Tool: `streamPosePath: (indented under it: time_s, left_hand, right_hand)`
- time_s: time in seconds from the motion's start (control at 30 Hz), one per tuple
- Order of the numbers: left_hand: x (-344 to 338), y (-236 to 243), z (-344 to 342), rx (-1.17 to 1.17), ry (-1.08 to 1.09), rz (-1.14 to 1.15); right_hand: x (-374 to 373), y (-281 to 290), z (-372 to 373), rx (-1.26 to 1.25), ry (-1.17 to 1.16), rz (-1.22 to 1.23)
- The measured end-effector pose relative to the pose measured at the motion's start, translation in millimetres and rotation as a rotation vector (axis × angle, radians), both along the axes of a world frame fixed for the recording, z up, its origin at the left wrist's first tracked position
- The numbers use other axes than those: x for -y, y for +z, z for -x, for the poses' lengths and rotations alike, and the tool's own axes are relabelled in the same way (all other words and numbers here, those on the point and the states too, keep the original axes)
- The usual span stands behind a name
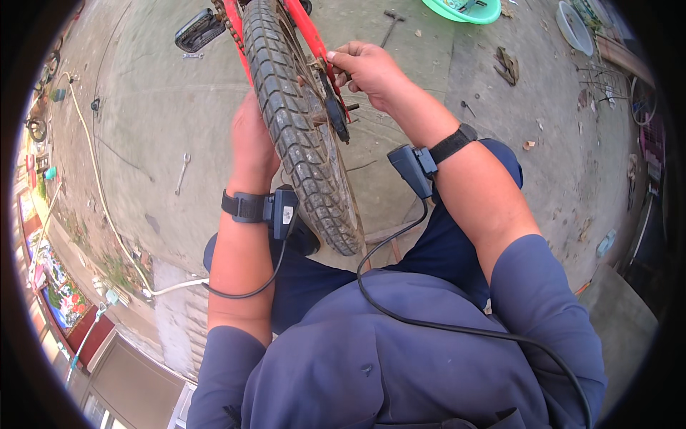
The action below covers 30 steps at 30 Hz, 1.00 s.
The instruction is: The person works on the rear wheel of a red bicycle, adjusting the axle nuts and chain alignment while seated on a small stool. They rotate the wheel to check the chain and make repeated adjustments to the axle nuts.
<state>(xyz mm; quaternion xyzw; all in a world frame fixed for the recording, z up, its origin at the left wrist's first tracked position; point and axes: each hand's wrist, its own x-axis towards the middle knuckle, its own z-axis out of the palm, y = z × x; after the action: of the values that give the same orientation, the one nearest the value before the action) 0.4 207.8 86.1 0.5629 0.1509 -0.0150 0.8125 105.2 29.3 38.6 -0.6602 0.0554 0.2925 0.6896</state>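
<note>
A bicycle wheel with a knobbly black tire (286,129) stands upright in front of me, in a red frame (302,25) with chain and pedal (198,30). My left hand (251,136) is at the tire's left side, its fingers hidden behind the tire. My right hand (368,75) has thumb and forefinger pinched at the red tube on the wheel's right, just above a dark metal part (336,114) by the hub. Whatever small piece those fingers grip is too small to make out. Both wrists carry strapped black devices with cables.
Loose wrenches (183,171), a long-handled tool (391,27) and dark gloves (507,66) lie on the concrete (157,107). A green basin (461,16) and grey basin (573,28) sit at the back right. A pale hose (100,193) runs along the left.
</note>
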Motion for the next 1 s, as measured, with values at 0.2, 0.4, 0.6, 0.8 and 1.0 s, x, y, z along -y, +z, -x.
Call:
streamPosePath:
  time_s: [0.2,0.4,0.6,0.8,1.0]
  left_hand:
    - [7.5,8.6,-3.7,-0.070,-0.035,0.190]
    - [-20.5,-22.2,-15.3,0.134,-0.409,-0.367]
    - [-26.4,-46.6,-17.9,0.223,-0.406,-0.225]
    - [-35.0,-48.9,-27.0,0.146,-0.452,-0.330]
    - [-24.4,-43.5,-21.2,0.127,-0.360,-0.046]
  right_hand:
    - [1.9,-0.5,-1.7,-0.005,0.032,-0.012]
    - [1.5,-2.0,-3.5,0.016,0.044,0.009]
    - [1.2,1.4,-4.4,0.039,0.032,0.003]
    - [1.6,2.9,-4.5,0.061,0.030,-0.003]
    - [3.7,0.6,-6.4,0.036,0.041,0.028]
